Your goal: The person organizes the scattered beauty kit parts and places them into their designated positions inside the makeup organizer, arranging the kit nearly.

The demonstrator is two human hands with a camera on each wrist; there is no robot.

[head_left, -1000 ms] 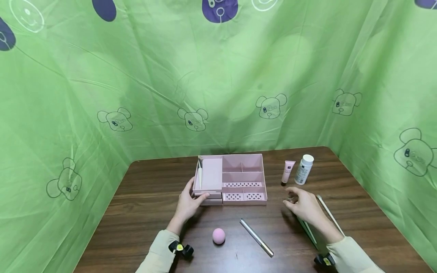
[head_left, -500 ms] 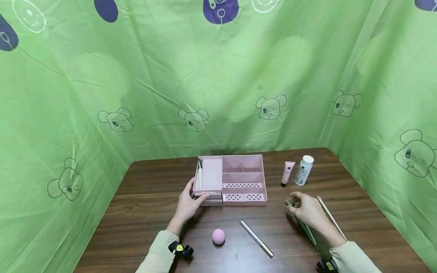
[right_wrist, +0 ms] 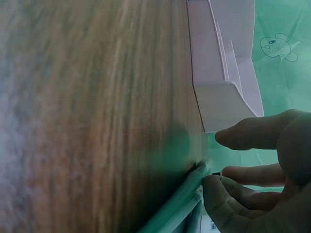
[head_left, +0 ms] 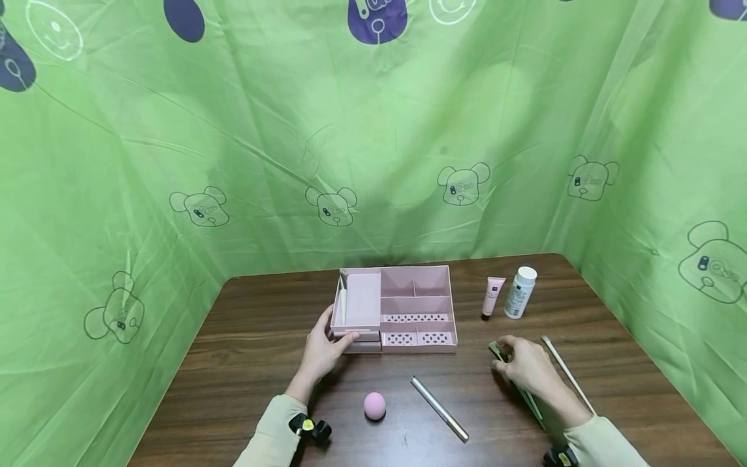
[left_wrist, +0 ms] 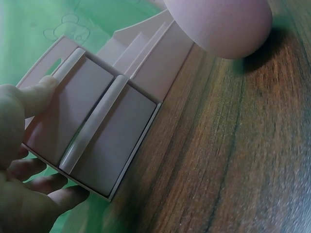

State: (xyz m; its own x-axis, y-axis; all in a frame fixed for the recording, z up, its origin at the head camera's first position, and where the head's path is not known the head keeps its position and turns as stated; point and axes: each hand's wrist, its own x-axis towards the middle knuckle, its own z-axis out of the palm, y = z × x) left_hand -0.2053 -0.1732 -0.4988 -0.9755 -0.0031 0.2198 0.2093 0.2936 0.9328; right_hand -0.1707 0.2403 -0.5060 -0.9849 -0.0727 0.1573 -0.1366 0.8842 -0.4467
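Head view: left hand (head_left: 318,350) gripping box (head_left: 403,303) by near-left corner, thumb and fingers spanning it, likely steadying it near far edge of bench (head_left: 251,344). Right hand (head_left: 530,368) bending over green sticks (right_wrist: 177,200) toward bench's right side, thumb standing apart, no grip showing; sticks lying beneath hand, apparently within fingers' reach. Bottle (head_left: 521,293) standing near bench's far-right corner.

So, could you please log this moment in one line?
left hand: grips pink organizer; right hand: at slim green item; pink ball, silver tube: on table
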